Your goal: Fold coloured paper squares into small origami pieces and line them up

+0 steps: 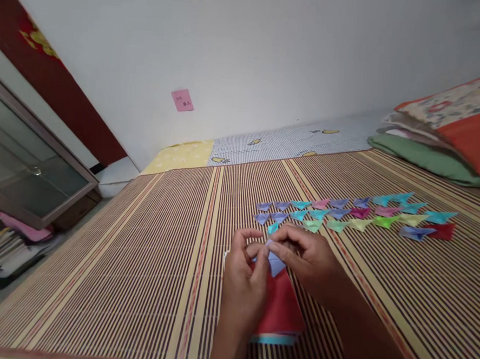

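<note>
A small folded piece of lavender paper point(276, 265) is pinched between both hands, its pointed end facing down toward me. My left hand point(246, 269) closes on its left side with thumb and fingers. From the right, my right hand point(306, 254) grips its upper edge between thumb and forefinger. Directly beneath lies a stack of coloured paper sheets point(283, 307), red on top with a turquoise edge showing below. Beyond the hands, several small folded paper boats or similar shapes stand in rows, among them a bright green one point(386, 221) and a magenta one point(360, 212).
A striped bamboo mat point(170, 262) covers the bed. Folded bedding point(428, 158) is piled at the far right. A white wall with a pink note point(182, 100) rises behind. At the left stand a glass-doored cabinet point(30, 156) and a pile of books point(4, 246).
</note>
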A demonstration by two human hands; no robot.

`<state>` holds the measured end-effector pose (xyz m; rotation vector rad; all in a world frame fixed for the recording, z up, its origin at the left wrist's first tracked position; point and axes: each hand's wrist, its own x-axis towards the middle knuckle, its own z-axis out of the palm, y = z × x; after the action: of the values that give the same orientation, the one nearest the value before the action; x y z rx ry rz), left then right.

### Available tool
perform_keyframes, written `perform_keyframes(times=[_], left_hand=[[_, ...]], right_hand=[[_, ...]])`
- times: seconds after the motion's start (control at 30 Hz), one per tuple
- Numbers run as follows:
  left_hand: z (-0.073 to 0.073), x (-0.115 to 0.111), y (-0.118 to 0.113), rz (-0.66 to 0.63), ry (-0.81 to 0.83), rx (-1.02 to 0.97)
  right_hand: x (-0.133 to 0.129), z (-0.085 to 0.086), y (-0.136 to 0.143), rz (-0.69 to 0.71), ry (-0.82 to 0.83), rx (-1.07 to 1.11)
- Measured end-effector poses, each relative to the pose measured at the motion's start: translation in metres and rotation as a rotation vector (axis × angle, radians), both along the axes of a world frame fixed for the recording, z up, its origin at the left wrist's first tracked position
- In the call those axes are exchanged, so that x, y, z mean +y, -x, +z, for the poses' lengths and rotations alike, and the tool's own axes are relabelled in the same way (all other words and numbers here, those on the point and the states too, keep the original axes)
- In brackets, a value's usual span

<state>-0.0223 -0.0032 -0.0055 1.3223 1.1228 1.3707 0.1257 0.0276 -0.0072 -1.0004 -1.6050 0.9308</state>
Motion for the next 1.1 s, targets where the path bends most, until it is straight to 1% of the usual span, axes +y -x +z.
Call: perform_keyframes(times=[0.07,0.17,0.3,0.4,0.53,0.63,0.7,0.8,1.0,1.1], left_hand=[[0.002,0.000,-0.001,-0.001,0.015,-0.041],[0.005,0.002,-0.002,-0.019,0.057,-0.154],[0.008,0.002,-0.002,-0.027,0.060,-0.232],[0.007,0.001,-0.003,-0.013,0.060,-0.205],[0.005,0.003,0.000,-0.017,0.075,-0.183],[0.004,0.005,0.005,-0.054,0.078,-0.080],[0.003,0.005,0.008,-0.052,0.069,-0.038],[0.004,0.003,0.008,-0.047,0.062,-0.030],[0.007,0.003,0.003,-0.040,0.041,-0.002],[0.007,0.002,0.004,-0.062,0.014,0.008]], right_hand=[[-0.002,0.000,0.004,-0.024,-0.031,0.012],[-0.004,0.001,0.007,-0.065,-0.052,0.041],[-0.003,0.002,0.008,-0.043,-0.069,0.052],[-0.001,0.003,0.007,-0.032,-0.110,0.022],[-0.001,0.004,0.006,-0.063,-0.133,0.035],[-0.002,0.005,0.006,-0.078,-0.119,0.067],[-0.003,0.005,0.006,-0.092,-0.107,0.076],[-0.004,0.006,0.005,-0.109,-0.098,0.083],[-0.003,0.005,0.007,-0.141,-0.131,0.061],[-0.002,0.004,0.007,-0.144,-0.101,0.084]])
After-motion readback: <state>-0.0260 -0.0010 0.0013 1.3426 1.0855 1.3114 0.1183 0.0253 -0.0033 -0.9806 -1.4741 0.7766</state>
